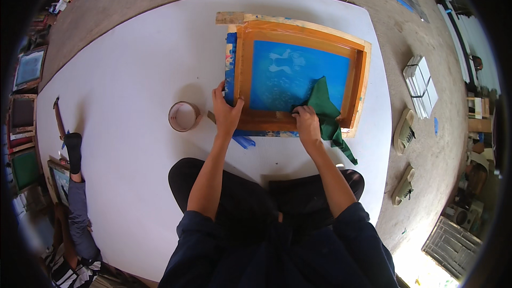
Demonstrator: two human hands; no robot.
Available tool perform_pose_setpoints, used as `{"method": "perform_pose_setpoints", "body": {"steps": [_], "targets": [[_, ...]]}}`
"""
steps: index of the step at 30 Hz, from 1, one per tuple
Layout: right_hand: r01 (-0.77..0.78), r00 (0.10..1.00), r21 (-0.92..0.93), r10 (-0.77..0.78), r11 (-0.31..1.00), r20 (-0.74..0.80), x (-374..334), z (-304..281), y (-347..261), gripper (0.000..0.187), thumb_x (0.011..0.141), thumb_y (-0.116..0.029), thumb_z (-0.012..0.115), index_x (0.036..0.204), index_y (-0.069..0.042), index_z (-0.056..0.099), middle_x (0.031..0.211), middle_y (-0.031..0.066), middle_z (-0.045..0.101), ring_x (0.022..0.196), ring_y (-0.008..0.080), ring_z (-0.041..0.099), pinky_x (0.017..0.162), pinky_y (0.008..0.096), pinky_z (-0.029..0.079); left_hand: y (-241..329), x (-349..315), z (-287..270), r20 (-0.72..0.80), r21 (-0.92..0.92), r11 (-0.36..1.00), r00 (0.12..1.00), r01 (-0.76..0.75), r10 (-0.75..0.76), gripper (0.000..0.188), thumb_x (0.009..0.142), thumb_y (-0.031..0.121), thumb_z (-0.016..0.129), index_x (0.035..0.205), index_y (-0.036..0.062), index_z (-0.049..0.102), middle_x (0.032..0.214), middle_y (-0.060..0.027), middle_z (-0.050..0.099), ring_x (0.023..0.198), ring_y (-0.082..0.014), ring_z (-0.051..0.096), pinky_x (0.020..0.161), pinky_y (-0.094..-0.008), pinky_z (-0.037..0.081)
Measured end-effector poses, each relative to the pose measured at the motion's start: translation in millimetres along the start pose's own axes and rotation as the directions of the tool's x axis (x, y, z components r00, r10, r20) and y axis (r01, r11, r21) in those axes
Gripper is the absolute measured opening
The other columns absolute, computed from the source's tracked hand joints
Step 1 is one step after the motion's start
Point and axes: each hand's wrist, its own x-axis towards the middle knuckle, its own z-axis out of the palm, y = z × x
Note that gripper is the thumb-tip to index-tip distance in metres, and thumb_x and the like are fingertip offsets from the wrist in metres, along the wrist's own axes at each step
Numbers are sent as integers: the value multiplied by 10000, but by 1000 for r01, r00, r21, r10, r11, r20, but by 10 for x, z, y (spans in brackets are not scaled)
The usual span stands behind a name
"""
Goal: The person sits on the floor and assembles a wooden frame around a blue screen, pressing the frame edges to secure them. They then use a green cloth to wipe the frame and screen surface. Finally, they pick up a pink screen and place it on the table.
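A wooden screen-printing frame (361,90) lies in front of me, with brown tape along its inner edges. Its blue mesh (304,58) carries a faint pale design. At the frame's lower left, my left hand (228,114) grips the side rail, thumb on the inner face and fingers outside. My right hand (308,124) is closed with bent fingertips at the inner near edge, on a crumpled green cloth (323,101). Part of that cloth lies on the mesh and part hangs over the near rail. What sits under the right fingertips is partly hidden.
Left of the frame stands a brown tape roll (184,116) on the white board (128,85). Blue plastic (244,142) pokes out below the frame. At far left are a hammer (58,114) and another person's socked foot (73,152). Shoes (404,132) and tied white panels (421,87) lie right.
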Motion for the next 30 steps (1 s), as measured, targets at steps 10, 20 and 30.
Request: {"method": "perform_pose_setpoints", "body": {"steps": [10, 20, 30], "targets": [[23, 999, 136, -26, 990, 25, 51, 281, -365, 71, 759, -50, 620, 825, -23, 614, 817, 137, 607, 819, 329, 574, 718, 415, 473, 64, 2, -52, -22, -147, 988, 998, 48, -52, 433, 870, 209, 579, 1222, -17, 469, 1040, -141, 489, 966, -262, 507, 858, -337, 405], [-17, 987, 149, -7, 989, 158, 92, 246, -512, 149, 743, -10, 596, 890, -10, 618, 861, 148, 619, 826, 340, 581, 735, 413, 473, -32, -45, -61, -3, -214, 971, 994, 104, -107, 353, 937, 228, 483, 1214, 11, 502, 1011, -136, 513, 941, -241, 522, 826, -317, 409], [45, 980, 231, -88, 972, 179, 95, 408, -867, 133, 724, 34, 566, 856, 33, 579, 851, 201, 587, 856, 382, 561, 755, 446, 459, -27, -93, 34, -6, -237, 966, 994, 104, -109, 362, 930, 231, 488, 1202, -8, 500, 984, -162, 505, 907, -282, 517, 814, -352, 413]]}}
